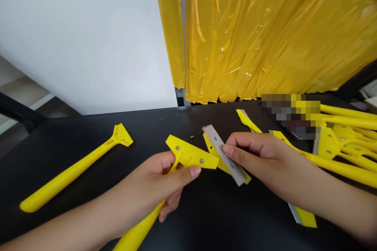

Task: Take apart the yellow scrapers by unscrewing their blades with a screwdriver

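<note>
My left hand (165, 180) is closed around the neck of a yellow scraper (191, 153), whose wide head shows two metal screws. The thumb lies along the head's lower edge, and the long handle runs down toward me. Between the thumb and fingers of my right hand (259, 153) is a flat grey metal blade holder (225, 155) with slots in it. Behind this strip lies a yellow plate (247, 178) with a small hole, partly hidden; whether my fingers grip it too, I cannot tell. The strip is tilted, just right of the scraper head.
Another yellow scraper handle (73, 172) lies on the black table (88, 137) at left. A small screw (192, 137) sits behind my hands. Several assembled scrapers (328, 143) are piled at right, beside a pixelated object (290, 115). Yellow plastic sheeting (265, 35) hangs behind.
</note>
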`<state>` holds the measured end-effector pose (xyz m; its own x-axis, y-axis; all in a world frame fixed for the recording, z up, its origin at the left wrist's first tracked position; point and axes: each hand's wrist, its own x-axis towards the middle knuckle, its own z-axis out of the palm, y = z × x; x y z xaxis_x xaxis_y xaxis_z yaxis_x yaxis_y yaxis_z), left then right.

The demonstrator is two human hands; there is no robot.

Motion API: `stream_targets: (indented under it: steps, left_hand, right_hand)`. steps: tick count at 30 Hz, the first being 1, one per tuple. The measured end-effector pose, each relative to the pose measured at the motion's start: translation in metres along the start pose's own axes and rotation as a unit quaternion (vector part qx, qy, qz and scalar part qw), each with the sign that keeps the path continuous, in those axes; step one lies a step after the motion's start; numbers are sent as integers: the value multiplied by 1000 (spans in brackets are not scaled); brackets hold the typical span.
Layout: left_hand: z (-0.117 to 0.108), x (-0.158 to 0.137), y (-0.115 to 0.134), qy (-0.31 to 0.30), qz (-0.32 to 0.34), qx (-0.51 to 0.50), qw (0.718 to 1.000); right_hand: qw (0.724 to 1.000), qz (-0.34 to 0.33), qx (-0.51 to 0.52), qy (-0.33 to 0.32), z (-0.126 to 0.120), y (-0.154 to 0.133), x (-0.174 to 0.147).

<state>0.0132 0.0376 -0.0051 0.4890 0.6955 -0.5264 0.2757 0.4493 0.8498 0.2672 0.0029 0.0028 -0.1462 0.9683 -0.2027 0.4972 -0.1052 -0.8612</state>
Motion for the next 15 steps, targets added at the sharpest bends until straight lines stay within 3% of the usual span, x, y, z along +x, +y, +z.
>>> stream_targets:
  steps: [9, 15]
  left_hand:
    - [3, 1, 6, 41, 6, -108, 993]
    - [-1, 1, 4, 44, 13, -105, 993]
  right_hand:
    - [1000, 5, 27, -13, 6, -1, -2]
    - [992, 18, -120, -21, -5, -1, -3]
